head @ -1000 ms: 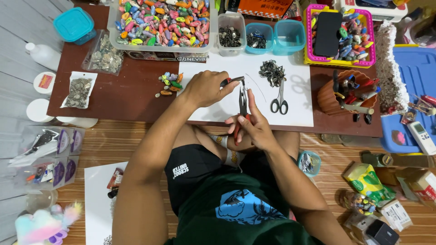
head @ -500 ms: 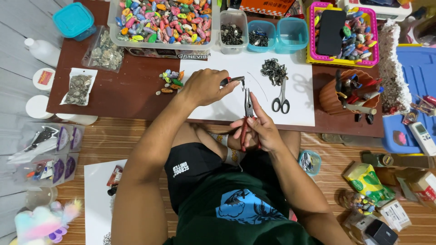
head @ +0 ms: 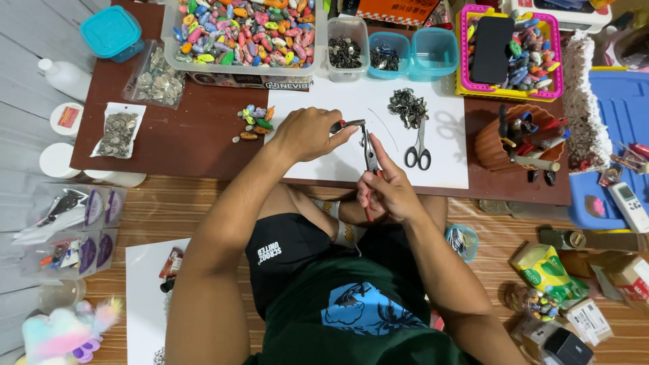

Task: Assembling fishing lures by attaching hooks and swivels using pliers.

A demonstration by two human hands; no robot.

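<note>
Pliers (head: 370, 154) with red handles are gripped in the right hand (head: 387, 190), the fingers closed around the handles and the metal nose pointed away from the body, toward the far side of the table. A second, smaller pair of pliers (head: 346, 124) is held in the left hand (head: 307, 132), which is closed around it so that only the dark tip and a bit of red grip are seen past the fingers. The two tips are brought close together over a white sheet (head: 351, 101) spread on the brown table (head: 189, 135); whatever small piece is pinched between them cannot be made out. Scissors (head: 418, 145) with grey handles are laid on the sheet just right of the hands, and a small heap of dark metal bits (head: 406, 106) is seen beyond them. A few coloured beads (head: 254, 122) are scattered on the table just left of the left hand. At the far edge a clear tray of mixed coloured beads (head: 247, 30) is set, with small tubs (head: 385, 51) to its right and a pink basket (head: 507, 47) further right. A ribbed brown pot of tools (head: 503, 143) is placed at the right side of the table.
</note>
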